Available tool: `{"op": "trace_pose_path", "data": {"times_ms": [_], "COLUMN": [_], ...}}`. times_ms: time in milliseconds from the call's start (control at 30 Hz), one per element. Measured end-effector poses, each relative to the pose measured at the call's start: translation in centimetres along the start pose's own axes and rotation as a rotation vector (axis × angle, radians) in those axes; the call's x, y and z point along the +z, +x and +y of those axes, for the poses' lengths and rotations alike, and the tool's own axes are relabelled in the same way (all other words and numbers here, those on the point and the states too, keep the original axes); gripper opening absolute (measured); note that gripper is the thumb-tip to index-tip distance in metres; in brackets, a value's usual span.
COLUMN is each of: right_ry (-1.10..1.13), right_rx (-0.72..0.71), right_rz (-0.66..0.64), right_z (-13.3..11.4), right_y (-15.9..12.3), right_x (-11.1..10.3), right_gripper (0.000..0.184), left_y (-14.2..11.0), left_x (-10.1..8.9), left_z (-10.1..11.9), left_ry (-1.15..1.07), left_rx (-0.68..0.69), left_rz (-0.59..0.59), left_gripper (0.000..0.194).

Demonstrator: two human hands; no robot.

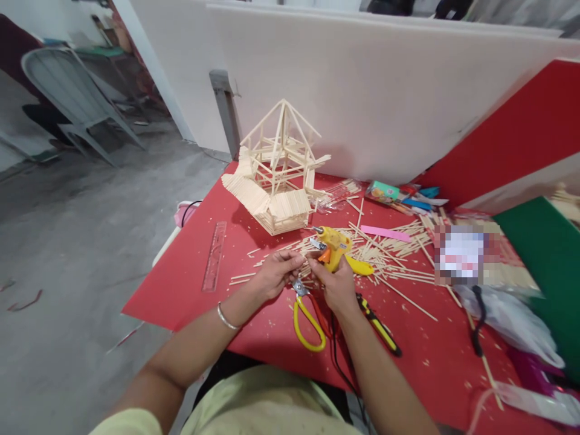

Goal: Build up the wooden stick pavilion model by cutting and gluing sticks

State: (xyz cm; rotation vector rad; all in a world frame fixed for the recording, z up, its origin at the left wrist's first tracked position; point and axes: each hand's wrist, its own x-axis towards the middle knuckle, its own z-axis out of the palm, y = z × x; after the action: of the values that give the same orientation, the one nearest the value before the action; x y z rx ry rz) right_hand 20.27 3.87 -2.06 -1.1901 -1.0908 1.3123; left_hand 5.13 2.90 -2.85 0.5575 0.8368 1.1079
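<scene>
My right hand point(339, 289) is closed round the lower handle of a yellow hot glue gun point(336, 243) with an orange trigger. The gun's nozzle points away and to the left, and a black cord point(334, 344) runs down from below this hand. Close beside it, my left hand point(280, 273) has its fingertips pinched together; what lies between them is too small to make out. Scissors point(308, 320) with one yellow and one red handle lie under the hands. Beyond stands a pavilion-like model point(283, 175) of pale wooden sticks, with an open pointed frame on top.
Loose sticks point(399, 254) lie scattered over the red tabletop point(181, 296), with a pink strip point(385, 233) on them. A clear ruler point(214, 257) is at left, a yellow-black utility knife point(379, 326) at right. Plastic packets and a bag point(512, 320) crowd the right side. A white panel point(362, 96) rises behind.
</scene>
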Motion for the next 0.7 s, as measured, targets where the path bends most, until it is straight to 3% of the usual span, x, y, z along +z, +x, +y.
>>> {"op": "trace_pose_path", "data": {"times_ms": [333, 700], "right_ry": [0.117, 0.406], "right_rx": [0.031, 0.187], "right_rz": [0.014, -0.202], "right_z": [0.24, 0.39], "right_y": [-0.11, -0.3], "right_x": [0.58, 0.83], "right_gripper": [0.041, 0.044], "left_y": [0.36, 0.42], "left_x": [0.25, -0.14], "left_z": [-0.01, -0.43], "left_ry": [0.033, -0.017], "left_rx": [0.016, 0.148], "left_rz": [0.036, -0.08], "left_gripper": [0.043, 0.039]}}
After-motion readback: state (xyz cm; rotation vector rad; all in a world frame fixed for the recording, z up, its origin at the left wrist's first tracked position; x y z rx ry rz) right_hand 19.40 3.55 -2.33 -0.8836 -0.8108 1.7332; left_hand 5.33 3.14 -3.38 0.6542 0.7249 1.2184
